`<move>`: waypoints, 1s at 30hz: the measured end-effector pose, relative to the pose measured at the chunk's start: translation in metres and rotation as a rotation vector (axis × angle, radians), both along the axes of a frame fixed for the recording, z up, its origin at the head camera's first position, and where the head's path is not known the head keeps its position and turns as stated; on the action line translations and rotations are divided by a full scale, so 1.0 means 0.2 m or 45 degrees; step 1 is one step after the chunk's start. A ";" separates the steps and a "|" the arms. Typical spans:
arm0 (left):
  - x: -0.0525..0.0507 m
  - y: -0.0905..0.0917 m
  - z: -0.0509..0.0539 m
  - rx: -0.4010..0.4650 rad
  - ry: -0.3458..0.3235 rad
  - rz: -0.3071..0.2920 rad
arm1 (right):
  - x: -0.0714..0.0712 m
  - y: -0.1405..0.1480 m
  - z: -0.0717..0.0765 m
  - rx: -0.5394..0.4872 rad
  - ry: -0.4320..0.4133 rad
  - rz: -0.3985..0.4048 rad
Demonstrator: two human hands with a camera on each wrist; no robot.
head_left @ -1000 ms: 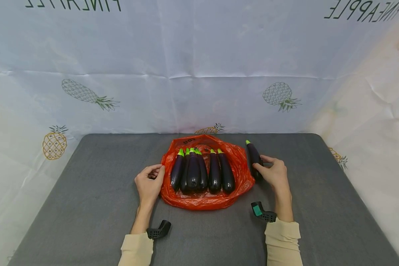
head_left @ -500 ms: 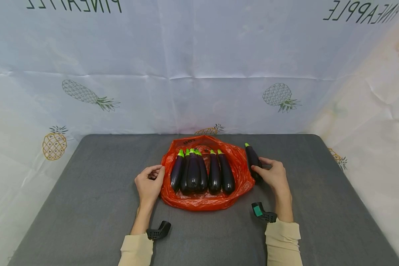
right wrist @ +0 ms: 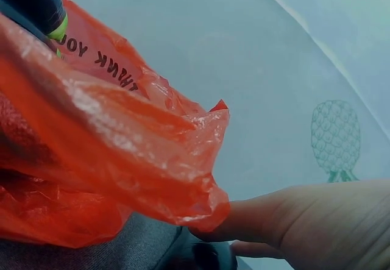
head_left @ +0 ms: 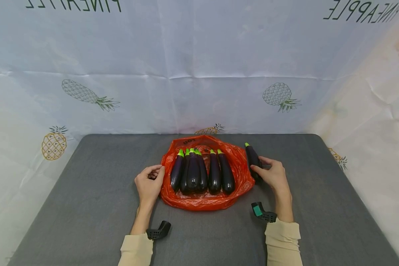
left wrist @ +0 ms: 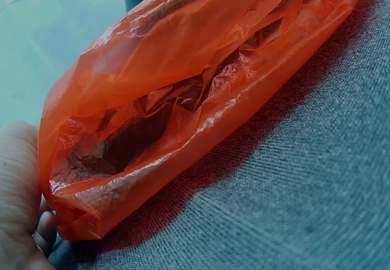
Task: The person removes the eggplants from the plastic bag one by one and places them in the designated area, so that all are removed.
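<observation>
An open red plastic bag [head_left: 199,204] lies on the grey table, with several dark purple eggplants [head_left: 193,171] side by side in it, green ends pointing away. At its left rim my left hand [head_left: 149,184] pinches the plastic; the left wrist view has the thumb [left wrist: 18,184] against the bag's corner. One more eggplant [head_left: 252,159] lies outside, close against the bag's right side. My right hand [head_left: 274,173] grips its near half between thumb and fingers. In the right wrist view a bag corner [right wrist: 210,203] covers the thumb's tip, and little of that eggplant [right wrist: 207,255] shows.
Bare grey tabletop [head_left: 86,207] extends on both sides of the bag and in front of it. A white curtain [head_left: 199,103] printed with pineapples hangs along the table's back edge. Each wrist wears a black camera mount [head_left: 159,229].
My right hand and the eggplant in it have shifted very slightly toward me. The left hand and the bag stay where they were.
</observation>
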State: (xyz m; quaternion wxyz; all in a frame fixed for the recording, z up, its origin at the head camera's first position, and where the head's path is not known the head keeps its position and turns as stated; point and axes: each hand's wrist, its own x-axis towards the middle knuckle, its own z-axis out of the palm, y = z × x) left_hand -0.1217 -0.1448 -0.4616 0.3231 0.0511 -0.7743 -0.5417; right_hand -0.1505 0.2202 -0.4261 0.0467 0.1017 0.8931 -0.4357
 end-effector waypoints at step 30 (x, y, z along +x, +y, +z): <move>-0.06 -0.06 -0.17 0.000 0.000 -0.002 | -0.01 -0.02 0.00 -0.004 0.009 -0.034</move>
